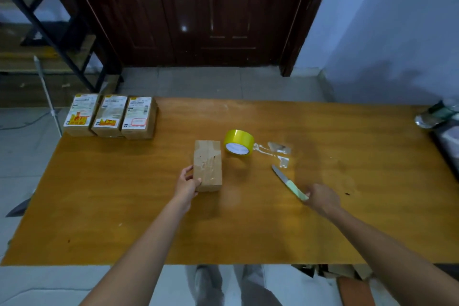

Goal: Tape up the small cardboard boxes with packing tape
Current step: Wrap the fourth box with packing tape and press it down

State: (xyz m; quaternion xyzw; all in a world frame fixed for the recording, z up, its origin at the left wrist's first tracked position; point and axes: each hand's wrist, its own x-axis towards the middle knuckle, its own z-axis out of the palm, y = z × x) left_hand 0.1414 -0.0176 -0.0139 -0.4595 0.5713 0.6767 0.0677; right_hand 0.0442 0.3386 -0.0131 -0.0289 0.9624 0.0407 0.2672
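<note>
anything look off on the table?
Yes: scraps of clear tape lie stuck and crumpled on the table right of the yellow tape roll. Boxes look orderly.

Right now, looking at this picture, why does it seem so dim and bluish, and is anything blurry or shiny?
In the head view the light is low with a cool blue cast on the wall; the dark door shows small glare spots; the table bows at its edges from the wide lens; the right hand on the knife looks slightly smeared, while the left hand at the box is sharper.
</note>
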